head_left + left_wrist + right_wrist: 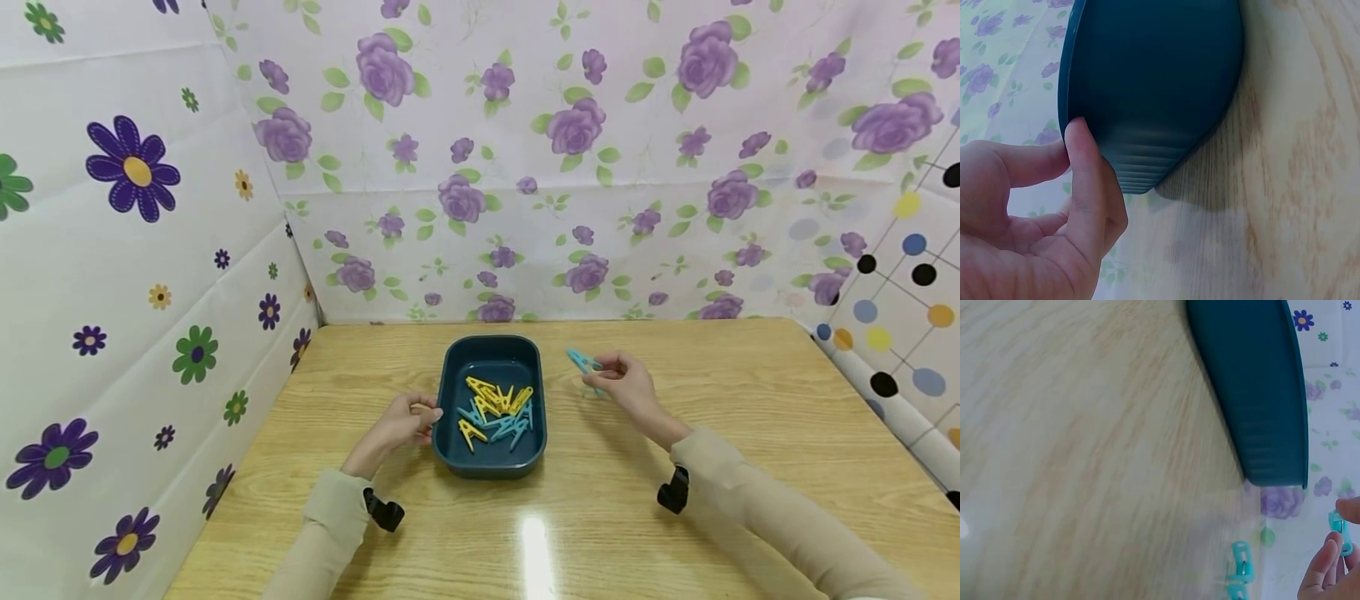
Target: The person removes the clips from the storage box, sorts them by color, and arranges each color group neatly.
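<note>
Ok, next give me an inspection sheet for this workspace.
Surface: pale wooden table with a bright glare streak near the front.
Job's things: dark teal rectangular tub on the table, holding yellow plastic clips and blue plastic clips.
Clutter: light blue clip shapes low in the right wrist view; lying there or reflected, cannot tell.
Grippers: left hand pinches the tub's rim; right hand pinches a light blue plastic clip.
Cables: nothing seen.
Surroundings: white purple-rose sheet behind, white daisy-print sheet at left, white dotted sheet at right.
</note>
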`<state>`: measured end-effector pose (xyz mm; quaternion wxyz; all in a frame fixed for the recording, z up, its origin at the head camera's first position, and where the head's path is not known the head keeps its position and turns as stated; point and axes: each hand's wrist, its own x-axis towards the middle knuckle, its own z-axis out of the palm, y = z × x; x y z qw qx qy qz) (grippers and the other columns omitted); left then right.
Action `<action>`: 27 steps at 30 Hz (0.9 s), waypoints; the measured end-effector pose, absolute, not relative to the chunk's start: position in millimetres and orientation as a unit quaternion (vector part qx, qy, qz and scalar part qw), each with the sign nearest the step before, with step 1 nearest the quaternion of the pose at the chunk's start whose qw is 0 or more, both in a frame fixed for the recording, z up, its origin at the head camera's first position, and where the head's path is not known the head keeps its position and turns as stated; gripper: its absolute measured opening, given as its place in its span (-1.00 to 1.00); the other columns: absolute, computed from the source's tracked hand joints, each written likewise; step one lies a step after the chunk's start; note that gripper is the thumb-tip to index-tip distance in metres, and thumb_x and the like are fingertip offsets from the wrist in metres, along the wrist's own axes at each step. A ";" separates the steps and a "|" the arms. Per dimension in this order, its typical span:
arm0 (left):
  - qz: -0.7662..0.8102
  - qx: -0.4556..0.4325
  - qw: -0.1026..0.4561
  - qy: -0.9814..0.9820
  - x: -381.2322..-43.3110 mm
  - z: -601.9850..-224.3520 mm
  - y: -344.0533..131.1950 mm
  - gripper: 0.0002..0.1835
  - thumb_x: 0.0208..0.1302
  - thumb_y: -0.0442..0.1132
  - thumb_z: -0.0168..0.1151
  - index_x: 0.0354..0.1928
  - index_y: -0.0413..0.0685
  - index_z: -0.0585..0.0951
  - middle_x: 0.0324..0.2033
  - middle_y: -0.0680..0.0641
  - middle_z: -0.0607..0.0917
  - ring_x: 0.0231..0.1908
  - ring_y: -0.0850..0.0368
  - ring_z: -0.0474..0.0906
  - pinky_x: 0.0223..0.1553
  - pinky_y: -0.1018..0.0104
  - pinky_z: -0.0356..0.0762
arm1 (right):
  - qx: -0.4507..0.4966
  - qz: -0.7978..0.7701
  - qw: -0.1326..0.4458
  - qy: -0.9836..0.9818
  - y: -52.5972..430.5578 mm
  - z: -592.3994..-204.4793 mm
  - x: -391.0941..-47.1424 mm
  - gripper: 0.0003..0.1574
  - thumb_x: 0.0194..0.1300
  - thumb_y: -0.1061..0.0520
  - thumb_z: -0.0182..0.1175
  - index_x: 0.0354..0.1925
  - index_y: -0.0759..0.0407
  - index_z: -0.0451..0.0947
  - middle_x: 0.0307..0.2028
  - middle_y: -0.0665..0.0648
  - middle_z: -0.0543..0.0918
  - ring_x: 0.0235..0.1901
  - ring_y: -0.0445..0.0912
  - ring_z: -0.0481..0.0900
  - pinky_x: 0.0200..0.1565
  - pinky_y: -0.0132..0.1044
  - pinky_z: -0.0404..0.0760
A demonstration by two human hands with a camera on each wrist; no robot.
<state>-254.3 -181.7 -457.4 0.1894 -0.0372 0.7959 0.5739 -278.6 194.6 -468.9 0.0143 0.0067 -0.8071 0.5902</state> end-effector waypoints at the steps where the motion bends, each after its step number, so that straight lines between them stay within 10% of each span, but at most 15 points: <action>1: 0.572 -0.036 0.190 0.797 -254.2 -457.4 -181.6 -0.69 0.42 -0.27 0.10 0.10 -0.28 0.44 -0.47 0.00 0.54 -0.50 0.19 0.47 -0.38 0.30 0.59 | 0.005 0.591 0.013 -0.807 195.6 -469.5 -278.0 -0.44 0.20 0.13 0.36 0.09 0.31 0.43 -0.01 0.29 0.53 -0.27 -0.30 0.55 -0.09 -0.20 0.64; 27: 0.571 -0.034 0.189 0.798 -254.1 -458.1 -181.4 -0.69 0.41 -0.26 0.11 0.09 -0.28 0.44 -0.50 0.00 0.56 -0.52 0.18 0.48 -0.40 0.29 0.60 | -0.044 0.570 0.002 -0.821 209.4 -488.7 -274.0 -0.43 0.21 0.07 0.36 0.10 0.27 0.41 0.06 0.27 0.48 -0.14 -0.11 0.54 -0.07 -0.14 0.63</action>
